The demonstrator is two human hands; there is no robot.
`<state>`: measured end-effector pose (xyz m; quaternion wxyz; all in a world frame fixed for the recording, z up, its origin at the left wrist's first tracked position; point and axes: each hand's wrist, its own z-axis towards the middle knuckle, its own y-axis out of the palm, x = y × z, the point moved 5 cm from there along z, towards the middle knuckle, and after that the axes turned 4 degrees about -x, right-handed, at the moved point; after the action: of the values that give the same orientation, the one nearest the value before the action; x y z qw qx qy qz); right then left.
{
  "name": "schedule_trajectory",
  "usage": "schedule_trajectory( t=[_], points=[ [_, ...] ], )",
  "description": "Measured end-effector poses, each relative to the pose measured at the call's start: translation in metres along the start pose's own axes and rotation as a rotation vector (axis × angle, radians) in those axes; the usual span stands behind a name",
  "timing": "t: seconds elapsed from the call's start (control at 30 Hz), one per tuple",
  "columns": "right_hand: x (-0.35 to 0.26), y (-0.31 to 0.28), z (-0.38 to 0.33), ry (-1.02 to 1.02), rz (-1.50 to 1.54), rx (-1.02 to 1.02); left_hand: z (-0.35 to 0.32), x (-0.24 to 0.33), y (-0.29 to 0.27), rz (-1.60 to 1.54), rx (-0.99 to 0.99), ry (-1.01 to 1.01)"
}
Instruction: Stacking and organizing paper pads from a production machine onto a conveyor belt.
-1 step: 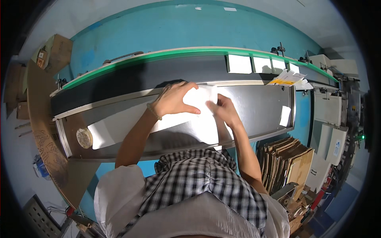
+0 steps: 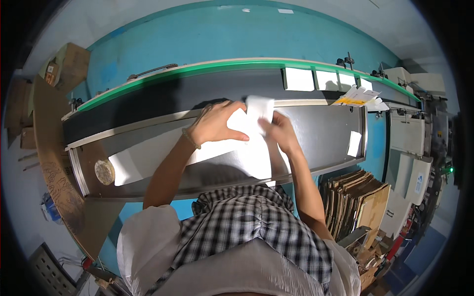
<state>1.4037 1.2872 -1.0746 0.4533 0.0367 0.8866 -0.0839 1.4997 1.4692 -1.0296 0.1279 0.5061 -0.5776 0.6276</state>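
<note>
A long leaning row of white flat cards point(image 2: 148, 157) lies in a shallow metal tray point(image 2: 316, 133). My left hand point(image 2: 215, 126) rests over the row's right end, its thumb on the near side and its curled fingers on the far side, gripping the stack. My right hand point(image 2: 280, 132), slightly blurred, pinches a small white card point(image 2: 260, 107) that is tilted up above the tray's far edge. The glare hides where the single cards begin and end. At the row's left end stands a round roll of tape or similar disc point(image 2: 104, 172).
Behind the tray runs a dark conveyor belt point(image 2: 222, 83) with a green edge, carrying several white cards point(image 2: 299, 80). A flattened white and yellow carton point(image 2: 358, 96) sits at the tray's far right corner. Stacked cardboard sheets point(image 2: 353, 202) stand to the right, below the tray.
The white card in my right hand has lifted away from the stack toward the belt and tilted. My right hand has turned slightly; my left hand has stayed in place.
</note>
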Motion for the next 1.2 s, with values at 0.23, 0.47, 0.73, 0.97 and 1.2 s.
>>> schedule_trajectory(
  t=[0.23, 0.47, 0.73, 0.97, 1.2],
  points=[
    [-0.009, 0.042, -0.012, -0.132, -0.108, -0.135, -0.002, -0.002, -0.005, -0.006, 0.046, 0.045],
    [0.007, 0.022, -0.011, 0.127, -0.117, -0.130, -0.021, -0.008, -0.007, -0.004, -0.016, -0.024],
    [-0.004, 0.058, -0.001, -0.135, -0.122, -0.187, -0.022, -0.010, -0.015, 0.002, 0.070, 0.033],
    [0.001, 0.041, -0.006, 0.012, -0.164, -0.153, -0.036, -0.016, -0.011, 0.002, 0.076, -0.038],
    [-0.019, 0.063, 0.013, -0.074, 0.243, -0.054, -0.038, -0.015, -0.018, 0.030, 0.100, -0.034]
  ],
)
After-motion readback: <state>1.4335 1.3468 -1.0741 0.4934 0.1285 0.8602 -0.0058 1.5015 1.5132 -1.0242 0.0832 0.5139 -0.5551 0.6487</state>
